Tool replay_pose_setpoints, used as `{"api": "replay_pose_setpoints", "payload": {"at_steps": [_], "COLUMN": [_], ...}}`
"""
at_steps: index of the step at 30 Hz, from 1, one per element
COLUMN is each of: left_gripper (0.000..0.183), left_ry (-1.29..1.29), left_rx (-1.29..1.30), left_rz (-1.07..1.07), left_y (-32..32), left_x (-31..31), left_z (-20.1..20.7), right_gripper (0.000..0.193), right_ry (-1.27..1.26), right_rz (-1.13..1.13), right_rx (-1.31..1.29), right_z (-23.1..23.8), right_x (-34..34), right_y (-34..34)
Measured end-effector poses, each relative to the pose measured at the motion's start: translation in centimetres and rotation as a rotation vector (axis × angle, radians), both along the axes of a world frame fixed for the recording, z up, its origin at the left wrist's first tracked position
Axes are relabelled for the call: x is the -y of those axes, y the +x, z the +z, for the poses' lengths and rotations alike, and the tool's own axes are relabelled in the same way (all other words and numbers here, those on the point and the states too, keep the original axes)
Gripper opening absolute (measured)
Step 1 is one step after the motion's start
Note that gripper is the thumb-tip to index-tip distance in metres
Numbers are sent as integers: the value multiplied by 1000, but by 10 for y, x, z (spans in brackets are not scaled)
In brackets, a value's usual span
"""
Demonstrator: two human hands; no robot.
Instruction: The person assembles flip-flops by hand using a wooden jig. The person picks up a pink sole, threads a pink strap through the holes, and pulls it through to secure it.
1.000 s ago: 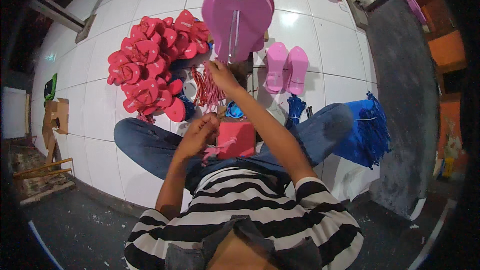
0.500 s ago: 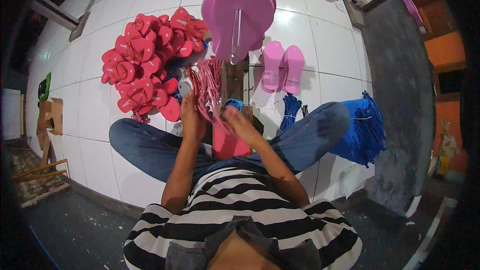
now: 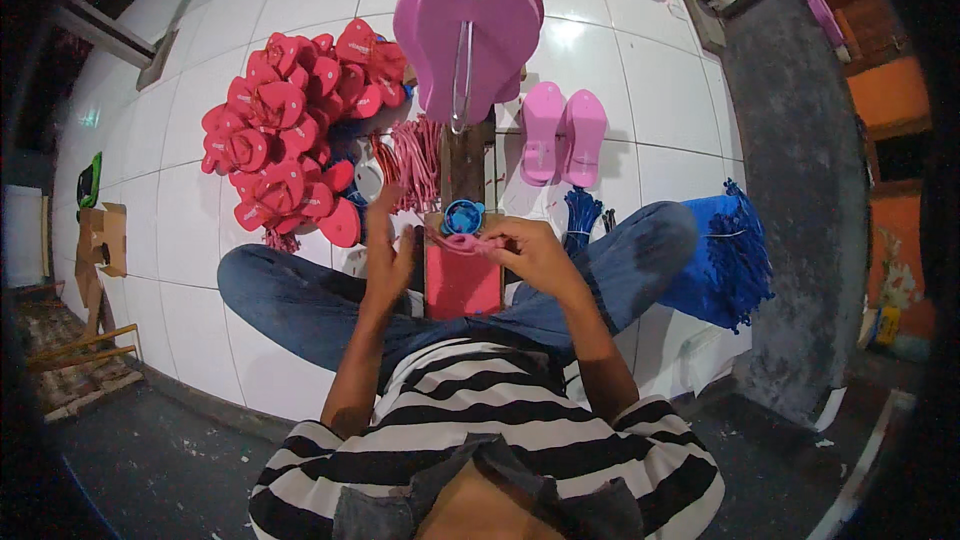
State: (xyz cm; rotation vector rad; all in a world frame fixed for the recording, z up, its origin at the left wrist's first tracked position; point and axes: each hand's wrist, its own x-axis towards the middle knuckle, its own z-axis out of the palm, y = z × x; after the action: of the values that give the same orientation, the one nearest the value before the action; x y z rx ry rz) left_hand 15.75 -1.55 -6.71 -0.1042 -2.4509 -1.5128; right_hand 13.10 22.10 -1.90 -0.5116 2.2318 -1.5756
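A: what's the right hand (image 3: 532, 252) got?
B: from where I'm standing, fingertips pinched on a pink strap (image 3: 463, 244), right by the round blue container (image 3: 462, 216). left hand (image 3: 384, 258) is open, looks empty

tiled floor (image 3: 185, 250), red sandals (image 3: 285, 105), pink soles (image 3: 585, 135)

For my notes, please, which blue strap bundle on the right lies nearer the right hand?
The small bundle, left of the right knee; the large bundle lies right of it.
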Motion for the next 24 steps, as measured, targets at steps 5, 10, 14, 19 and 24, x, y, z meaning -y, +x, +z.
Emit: {"api": "replay_pose_setpoints", "payload": {"at_steps": [5,10,14,19,24], "left_gripper": [28,21,21,23,28], "left_ry": [-47,138,893,1024,553], "left_rx": [348,415,996,922,827], "left_rz": [-360,-365,-629,-1054,-979], "left_y": [17,18,21,40,28], "left_x": [-31,-26,-6,-4,48], "left_z": [68,72,73,104,157], "right_gripper": [20,23,21,24,30], "right_ry": [-119,-349,-727,-629,-941], "right_rz": [88,202,280,710,552], "right_rx": [-67,368,861,720,365], "right_z": [1,-7,-4,41,40], "right_x": [16,15,6,6,-80], "right_y": [1,6,14,20,22]}}
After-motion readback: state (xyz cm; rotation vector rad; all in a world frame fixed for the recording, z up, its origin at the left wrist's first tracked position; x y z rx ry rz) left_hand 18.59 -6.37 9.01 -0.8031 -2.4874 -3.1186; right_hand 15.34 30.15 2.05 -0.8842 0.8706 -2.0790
